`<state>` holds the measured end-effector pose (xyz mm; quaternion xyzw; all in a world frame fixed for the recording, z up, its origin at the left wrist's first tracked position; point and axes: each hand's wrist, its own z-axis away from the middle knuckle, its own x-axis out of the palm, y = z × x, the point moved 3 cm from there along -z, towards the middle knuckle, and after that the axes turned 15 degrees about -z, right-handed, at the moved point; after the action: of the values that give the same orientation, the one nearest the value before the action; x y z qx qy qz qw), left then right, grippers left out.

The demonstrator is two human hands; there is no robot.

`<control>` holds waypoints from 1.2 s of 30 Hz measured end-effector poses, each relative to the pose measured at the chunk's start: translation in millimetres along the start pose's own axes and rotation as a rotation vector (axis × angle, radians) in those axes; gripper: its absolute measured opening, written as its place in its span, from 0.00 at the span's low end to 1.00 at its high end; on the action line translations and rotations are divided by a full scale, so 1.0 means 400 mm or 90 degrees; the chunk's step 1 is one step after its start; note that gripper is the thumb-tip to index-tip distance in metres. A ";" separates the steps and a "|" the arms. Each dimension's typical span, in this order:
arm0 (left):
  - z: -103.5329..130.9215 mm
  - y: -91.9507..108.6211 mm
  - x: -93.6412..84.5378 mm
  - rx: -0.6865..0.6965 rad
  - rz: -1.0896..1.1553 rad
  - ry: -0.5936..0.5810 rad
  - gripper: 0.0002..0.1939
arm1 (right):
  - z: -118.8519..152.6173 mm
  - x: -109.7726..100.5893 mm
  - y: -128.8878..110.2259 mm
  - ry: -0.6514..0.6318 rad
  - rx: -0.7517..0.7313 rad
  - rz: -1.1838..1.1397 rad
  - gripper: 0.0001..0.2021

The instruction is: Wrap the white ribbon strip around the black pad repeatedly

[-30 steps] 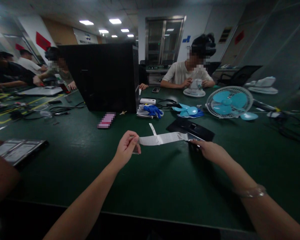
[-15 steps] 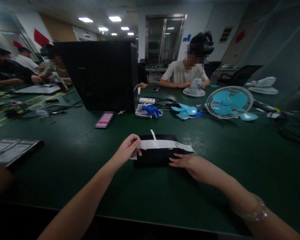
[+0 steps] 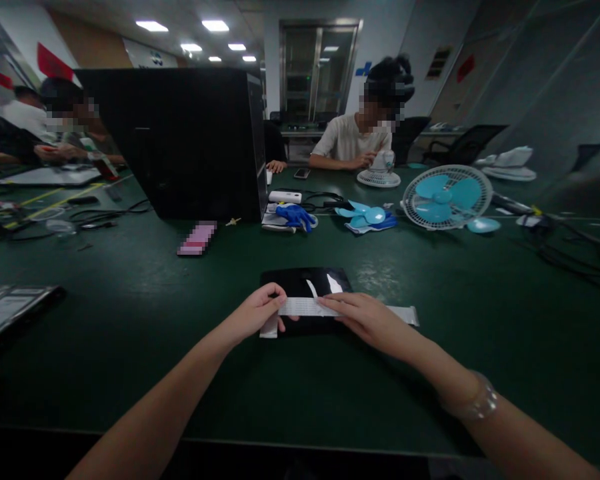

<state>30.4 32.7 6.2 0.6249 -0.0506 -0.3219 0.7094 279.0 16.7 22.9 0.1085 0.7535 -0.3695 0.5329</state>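
A flat white ribbon-like strip (image 3: pixel 303 307) lies across a glossy black flat piece (image 3: pixel 305 275) on the green table (image 3: pixel 300 393). My left hand (image 3: pixel 260 310) pinches the strip near its left end, where part of it folds down toward me. Over the strip's middle rests my right hand (image 3: pixel 370 320), fingers extended and close together, fingertips on the strip. A narrow white tab sticks up beside those fingertips. The strip's right end reaches out past my right hand.
A large black case (image 3: pixel 180 147) stands behind at the left, with a pink phone (image 3: pixel 198 239) before it. Blue gloves (image 3: pixel 295 217), blue fan blades (image 3: pixel 363 215) and a fan (image 3: pixel 445 198) lie farther back. A person (image 3: pixel 360 133) sits opposite.
My right hand has moved from the black piece onto the strip. The strip sits lower and straighter, its right end farther right. The view has shifted slightly.
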 end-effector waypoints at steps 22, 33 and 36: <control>0.000 -0.019 -0.024 -0.023 -0.518 0.243 0.13 | -0.017 0.041 -0.027 -0.102 0.055 -0.043 0.24; -0.004 -0.014 -0.017 0.002 -0.572 0.281 0.13 | -0.002 0.028 -0.003 -0.071 0.082 -0.050 0.23; -0.002 -0.013 -0.017 -0.006 -0.558 0.255 0.13 | 0.000 0.027 0.010 -0.083 0.084 -0.050 0.21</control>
<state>23.3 36.7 3.5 0.6338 0.3565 -0.4642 0.5056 276.9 17.1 11.5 0.0895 0.6953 -0.4449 0.5574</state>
